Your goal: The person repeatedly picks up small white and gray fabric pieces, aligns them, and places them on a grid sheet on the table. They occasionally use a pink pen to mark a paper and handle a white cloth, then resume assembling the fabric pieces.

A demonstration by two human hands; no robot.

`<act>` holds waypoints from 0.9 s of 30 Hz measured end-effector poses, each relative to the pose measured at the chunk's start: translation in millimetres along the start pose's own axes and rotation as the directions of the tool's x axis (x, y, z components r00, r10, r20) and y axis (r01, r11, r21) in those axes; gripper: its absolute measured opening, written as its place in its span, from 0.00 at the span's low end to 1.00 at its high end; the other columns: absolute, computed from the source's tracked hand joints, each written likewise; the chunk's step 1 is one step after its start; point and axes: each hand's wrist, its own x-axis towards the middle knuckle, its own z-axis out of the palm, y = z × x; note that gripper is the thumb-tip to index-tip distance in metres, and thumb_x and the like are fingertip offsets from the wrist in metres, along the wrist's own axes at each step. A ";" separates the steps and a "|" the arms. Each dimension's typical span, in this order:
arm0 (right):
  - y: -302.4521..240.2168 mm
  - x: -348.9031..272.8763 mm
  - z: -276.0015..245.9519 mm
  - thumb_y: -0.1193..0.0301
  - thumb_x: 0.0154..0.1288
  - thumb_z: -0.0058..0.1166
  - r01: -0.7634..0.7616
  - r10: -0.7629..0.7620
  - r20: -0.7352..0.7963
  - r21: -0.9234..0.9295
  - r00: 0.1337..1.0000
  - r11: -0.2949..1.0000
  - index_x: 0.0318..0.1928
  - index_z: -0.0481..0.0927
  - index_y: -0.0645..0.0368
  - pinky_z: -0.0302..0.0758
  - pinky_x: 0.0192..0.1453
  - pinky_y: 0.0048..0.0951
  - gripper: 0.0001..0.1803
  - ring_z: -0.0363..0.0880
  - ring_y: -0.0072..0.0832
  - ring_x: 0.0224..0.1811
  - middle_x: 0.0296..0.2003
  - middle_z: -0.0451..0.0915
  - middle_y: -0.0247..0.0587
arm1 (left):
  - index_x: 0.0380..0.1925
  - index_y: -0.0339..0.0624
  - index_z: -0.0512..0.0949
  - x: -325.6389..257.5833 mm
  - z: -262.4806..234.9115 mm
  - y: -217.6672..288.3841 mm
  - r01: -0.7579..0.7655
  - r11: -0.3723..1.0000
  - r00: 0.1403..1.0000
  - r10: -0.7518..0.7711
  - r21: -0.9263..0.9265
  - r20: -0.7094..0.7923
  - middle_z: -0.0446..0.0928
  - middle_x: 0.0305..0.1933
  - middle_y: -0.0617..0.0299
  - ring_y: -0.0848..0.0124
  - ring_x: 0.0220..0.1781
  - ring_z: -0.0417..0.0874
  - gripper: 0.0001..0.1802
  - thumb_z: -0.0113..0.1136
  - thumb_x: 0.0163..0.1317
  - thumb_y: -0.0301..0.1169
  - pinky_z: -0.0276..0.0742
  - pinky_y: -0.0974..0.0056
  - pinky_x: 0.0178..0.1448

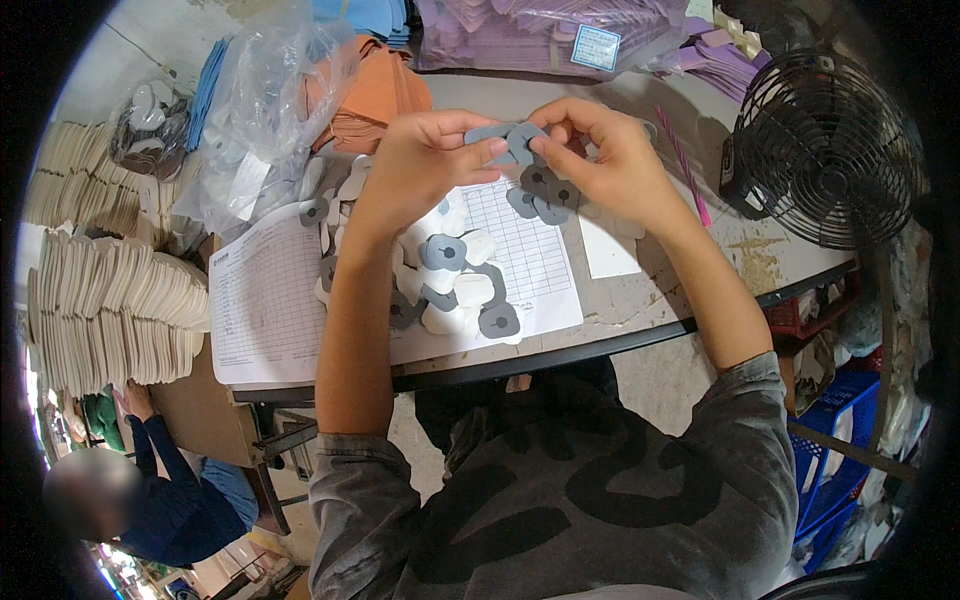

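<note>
Up over the far part of the table, both hands hold rounded grey cut-out pads [515,140]. My left hand [425,165] pinches the left one between thumb and fingers. My right hand [600,160] grips the one beside it, the thumb on its face; the two overlap where my hands meet. Just below my right hand lie several dark grey pads [545,195], each with a small keyhole slit. Beside my left forearm spreads a loose heap of white and grey pads [443,252], on printed sheets [265,300].
A black fan [830,150] stands on the right, near a purple twisted stick [683,165]. Orange sheets [375,95], a clear plastic bag [265,110] and bagged purple sheets [490,40] line the back. Cream stacks [115,310] rise at left, a co-worker [170,500] below them.
</note>
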 end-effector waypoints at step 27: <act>-12.3 -28.7 42.6 0.72 0.60 0.68 0.520 -0.305 0.503 -0.370 0.809 0.770 0.65 0.83 0.47 0.70 0.61 0.49 0.29 0.77 0.42 0.60 0.56 0.83 0.37 | 0.50 0.44 0.90 -14.1 -38.6 11.5 -0.036 0.952 0.898 0.164 0.303 -0.409 0.76 0.27 0.74 0.84 0.23 0.68 0.09 0.70 0.75 0.33 0.64 0.73 0.26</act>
